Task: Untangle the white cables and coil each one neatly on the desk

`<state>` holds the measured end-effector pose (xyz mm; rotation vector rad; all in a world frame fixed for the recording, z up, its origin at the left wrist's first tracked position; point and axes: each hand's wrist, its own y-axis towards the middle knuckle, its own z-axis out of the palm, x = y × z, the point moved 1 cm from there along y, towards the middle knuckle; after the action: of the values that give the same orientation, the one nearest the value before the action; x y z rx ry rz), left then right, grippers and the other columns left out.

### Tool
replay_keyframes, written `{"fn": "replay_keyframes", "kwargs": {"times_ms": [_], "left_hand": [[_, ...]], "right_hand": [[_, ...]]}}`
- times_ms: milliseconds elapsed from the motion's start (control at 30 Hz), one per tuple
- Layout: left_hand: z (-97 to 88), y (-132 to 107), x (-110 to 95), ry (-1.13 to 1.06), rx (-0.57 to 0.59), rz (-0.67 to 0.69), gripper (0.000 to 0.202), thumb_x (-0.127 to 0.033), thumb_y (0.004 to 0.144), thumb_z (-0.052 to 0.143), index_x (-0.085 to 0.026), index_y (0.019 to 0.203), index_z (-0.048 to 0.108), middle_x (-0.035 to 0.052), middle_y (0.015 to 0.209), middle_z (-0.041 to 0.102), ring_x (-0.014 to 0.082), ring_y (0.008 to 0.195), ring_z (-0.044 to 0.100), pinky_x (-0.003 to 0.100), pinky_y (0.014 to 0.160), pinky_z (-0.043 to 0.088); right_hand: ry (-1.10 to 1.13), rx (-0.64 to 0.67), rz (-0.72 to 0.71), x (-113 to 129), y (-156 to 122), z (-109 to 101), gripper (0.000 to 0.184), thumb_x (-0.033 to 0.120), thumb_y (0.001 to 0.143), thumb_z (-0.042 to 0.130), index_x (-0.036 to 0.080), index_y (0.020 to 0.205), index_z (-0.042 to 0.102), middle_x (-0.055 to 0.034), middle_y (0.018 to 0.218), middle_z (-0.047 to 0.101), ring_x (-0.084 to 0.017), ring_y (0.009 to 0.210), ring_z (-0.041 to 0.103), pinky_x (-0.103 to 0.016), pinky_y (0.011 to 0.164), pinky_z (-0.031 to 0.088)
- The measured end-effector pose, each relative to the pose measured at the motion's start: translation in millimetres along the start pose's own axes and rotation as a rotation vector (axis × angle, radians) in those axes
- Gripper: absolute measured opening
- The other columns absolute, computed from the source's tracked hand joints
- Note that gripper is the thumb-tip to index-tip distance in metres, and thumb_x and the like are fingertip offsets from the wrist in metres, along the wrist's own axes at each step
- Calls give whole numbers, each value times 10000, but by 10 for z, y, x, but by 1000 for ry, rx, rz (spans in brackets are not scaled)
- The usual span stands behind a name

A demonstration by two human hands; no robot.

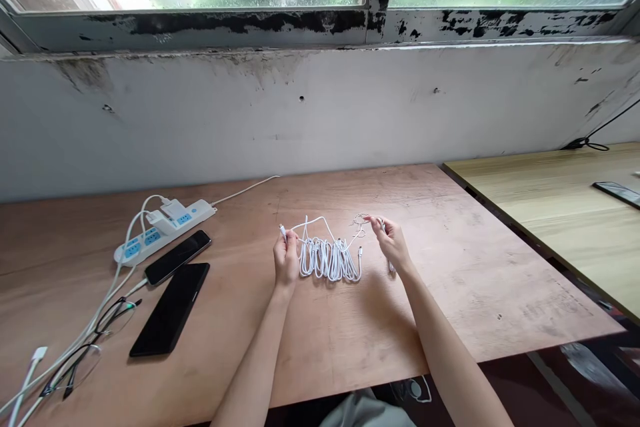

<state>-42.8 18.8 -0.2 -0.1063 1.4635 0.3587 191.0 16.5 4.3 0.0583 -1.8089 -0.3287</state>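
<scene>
A bundle of white cables (327, 259) lies in loose loops on the brown wooden table (350, 333), between my hands. My left hand (286, 257) is closed on the left end of the cables, and a small plug sticks up above its fingers. My right hand (393, 242) pinches a thin white strand at the upper right of the bundle, fingers pressed together. A white end also hangs below that hand.
At the left lie a white power strip (163, 228) with chargers plugged in, two dark phones (173, 307), glasses (85, 353) and trailing white leads. A lighter table (550, 207) with another phone (617, 192) stands at the right. A wall and window run behind.
</scene>
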Motion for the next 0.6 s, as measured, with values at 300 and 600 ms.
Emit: {"fn": "replay_keyframes", "kwargs": {"times_ms": [300, 600], "left_hand": [[57, -83, -5, 41, 119, -6, 371, -527, 764, 528, -175, 678, 444, -79, 499, 301, 45, 420, 239, 171, 410, 202], [74, -59, -16, -45, 70, -108, 419, -575, 706, 567, -172, 681, 455, -97, 479, 239, 35, 401, 200, 166, 388, 160]], "right_hand": [[349, -70, 29, -168, 85, -6, 425, 597, 826, 416, 202, 670, 447, 10, 617, 464, -131, 601, 485, -264, 604, 417], [-329, 494, -202, 179, -101, -4, 320, 492, 703, 652, 198, 831, 659, -18, 717, 557, -125, 615, 461, -248, 567, 335]]}}
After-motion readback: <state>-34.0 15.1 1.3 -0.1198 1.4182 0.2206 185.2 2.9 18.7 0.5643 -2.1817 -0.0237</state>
